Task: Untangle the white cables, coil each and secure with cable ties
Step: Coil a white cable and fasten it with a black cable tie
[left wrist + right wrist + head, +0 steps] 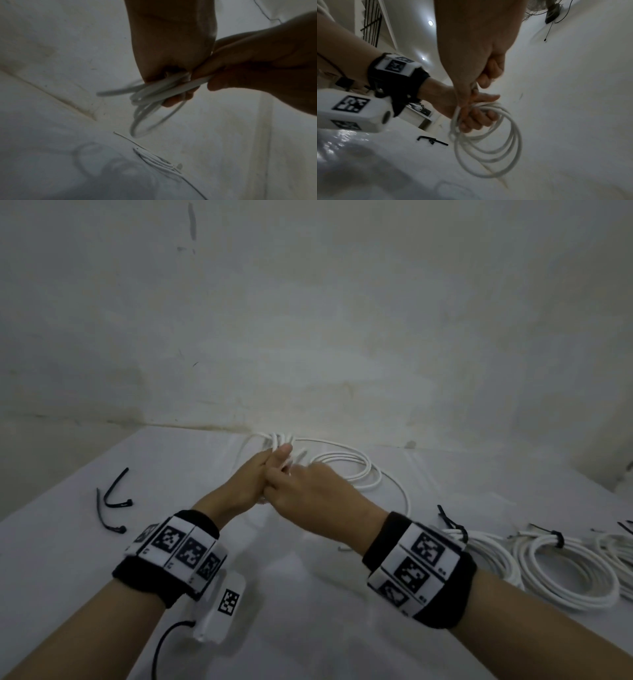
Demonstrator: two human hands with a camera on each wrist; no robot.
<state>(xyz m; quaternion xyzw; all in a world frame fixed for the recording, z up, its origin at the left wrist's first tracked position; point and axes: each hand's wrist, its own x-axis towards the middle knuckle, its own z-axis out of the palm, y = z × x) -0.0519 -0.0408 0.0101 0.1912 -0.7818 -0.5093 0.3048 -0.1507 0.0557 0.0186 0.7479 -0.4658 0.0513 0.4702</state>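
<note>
Both hands meet above the middle of the white table (pixel 308 638). My left hand (pixel 251 479) grips a coil of white cable (pixel 279 440), whose loops hang from the fist in the right wrist view (pixel 456 121). My right hand (pixel 308 491) pinches a strand of the same cable (pixel 154 93) right beside the left fist. In the left wrist view the right hand (pixel 257 70) comes in from the right and the left hand (pixel 171 47) from above. More white cable (pixel 371 474) lies loosely looped on the table beyond the hands.
Several coiled white cables (pixel 527 553) bound with black ties lie at the right edge of the table. Two loose black cable ties (pixel 114 486) lie at the left. A stained white wall rises just behind the table.
</note>
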